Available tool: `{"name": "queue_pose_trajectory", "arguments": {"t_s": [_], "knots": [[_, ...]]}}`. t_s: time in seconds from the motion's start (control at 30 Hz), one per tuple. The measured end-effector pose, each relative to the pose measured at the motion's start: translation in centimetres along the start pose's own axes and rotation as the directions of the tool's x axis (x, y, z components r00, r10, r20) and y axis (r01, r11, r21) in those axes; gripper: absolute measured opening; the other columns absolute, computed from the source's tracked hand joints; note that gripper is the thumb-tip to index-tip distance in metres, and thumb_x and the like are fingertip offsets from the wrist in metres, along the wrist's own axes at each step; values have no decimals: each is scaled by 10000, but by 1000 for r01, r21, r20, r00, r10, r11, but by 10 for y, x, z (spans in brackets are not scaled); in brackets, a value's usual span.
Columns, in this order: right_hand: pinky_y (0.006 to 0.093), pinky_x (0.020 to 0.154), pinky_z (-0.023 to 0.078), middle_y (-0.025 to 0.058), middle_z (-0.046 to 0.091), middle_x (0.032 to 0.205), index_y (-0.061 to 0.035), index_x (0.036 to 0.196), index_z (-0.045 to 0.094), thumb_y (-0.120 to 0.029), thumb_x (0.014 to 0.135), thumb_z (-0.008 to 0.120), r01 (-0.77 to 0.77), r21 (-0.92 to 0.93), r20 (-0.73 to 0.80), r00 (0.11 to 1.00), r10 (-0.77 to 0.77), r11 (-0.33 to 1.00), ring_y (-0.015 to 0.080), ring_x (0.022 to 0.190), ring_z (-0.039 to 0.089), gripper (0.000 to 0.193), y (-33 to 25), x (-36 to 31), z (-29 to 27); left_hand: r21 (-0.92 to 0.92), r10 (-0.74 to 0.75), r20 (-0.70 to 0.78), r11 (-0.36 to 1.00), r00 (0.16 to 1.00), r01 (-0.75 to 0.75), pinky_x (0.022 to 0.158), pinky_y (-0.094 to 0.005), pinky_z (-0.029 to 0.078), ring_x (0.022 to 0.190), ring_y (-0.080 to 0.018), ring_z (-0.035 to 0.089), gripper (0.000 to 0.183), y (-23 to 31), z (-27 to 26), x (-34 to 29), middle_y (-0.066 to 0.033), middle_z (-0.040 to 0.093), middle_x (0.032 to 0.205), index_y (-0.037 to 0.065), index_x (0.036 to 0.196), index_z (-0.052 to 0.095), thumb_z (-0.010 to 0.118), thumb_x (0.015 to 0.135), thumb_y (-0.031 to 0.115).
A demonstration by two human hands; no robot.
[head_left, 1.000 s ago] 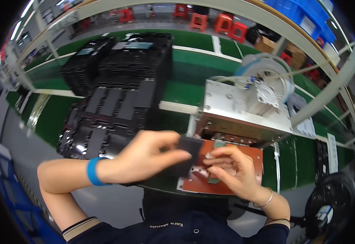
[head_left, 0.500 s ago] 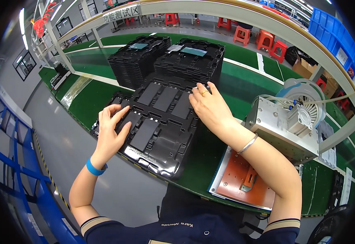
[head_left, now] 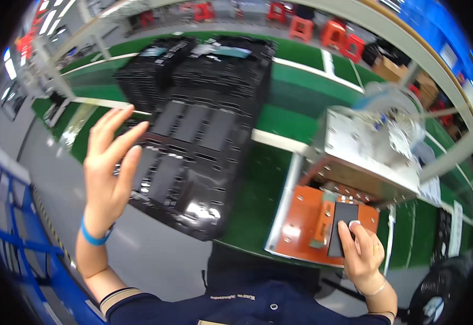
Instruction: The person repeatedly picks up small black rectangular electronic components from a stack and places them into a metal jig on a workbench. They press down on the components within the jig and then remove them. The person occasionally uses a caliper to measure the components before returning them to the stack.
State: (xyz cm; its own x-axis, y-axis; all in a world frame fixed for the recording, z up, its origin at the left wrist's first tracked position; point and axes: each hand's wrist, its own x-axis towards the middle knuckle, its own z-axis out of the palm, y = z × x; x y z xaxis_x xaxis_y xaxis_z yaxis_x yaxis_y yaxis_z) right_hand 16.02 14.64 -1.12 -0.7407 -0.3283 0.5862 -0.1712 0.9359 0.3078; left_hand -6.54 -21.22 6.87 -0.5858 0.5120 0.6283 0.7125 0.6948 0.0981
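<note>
Left hand (head_left: pixel 109 162) is up by the left edge of the black tray (head_left: pixel 207 187), fingers spread, empty. Right hand (head_left: pixel 364 253) is curled, fingertips on a dark slab (head_left: pixel 345 213) over the orange plate (head_left: pixel 293 241) at the near edge of the green worktop (head_left: pixel 255 203), can't tell if pinched. Red stools (head_left: pixel 301 28) past the far edge.

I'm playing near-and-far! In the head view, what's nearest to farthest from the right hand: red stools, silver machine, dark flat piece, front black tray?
1. Dark flat piece: touching the right hand.
2. Silver machine: ahead of the hand.
3. Front black tray: to the left.
4. Red stools: far back, beyond the green table.
</note>
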Motion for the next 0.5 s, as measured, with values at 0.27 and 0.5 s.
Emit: {"name": "queue_pose_trajectory", "arguments": {"t_s": [0.27, 0.5], "knots": [[348, 819, 552, 100, 625, 1147, -31, 1133, 660, 56, 736, 599, -448, 358, 361, 876, 321, 819, 281, 1044, 639, 411, -6, -40, 8, -475, 706, 194, 675, 681, -565, 982, -521, 420, 1190, -385, 547, 375, 117, 56, 39, -194, 580, 1279, 46, 1045, 693, 726, 758, 285], [356, 732, 509, 76, 659, 975, -34, 1005, 694, 19, 757, 702, -450, 434, 216, 893, 395, 780, 258, 861, 616, 254, 25, -21, 39, -715, 891, 328, 451, 313, -534, 1083, -472, 351, 1324, -324, 436, 627, 183, 127, 18, -196, 437, 1440, 50, 1320, 534, 654, 867, 466]]}}
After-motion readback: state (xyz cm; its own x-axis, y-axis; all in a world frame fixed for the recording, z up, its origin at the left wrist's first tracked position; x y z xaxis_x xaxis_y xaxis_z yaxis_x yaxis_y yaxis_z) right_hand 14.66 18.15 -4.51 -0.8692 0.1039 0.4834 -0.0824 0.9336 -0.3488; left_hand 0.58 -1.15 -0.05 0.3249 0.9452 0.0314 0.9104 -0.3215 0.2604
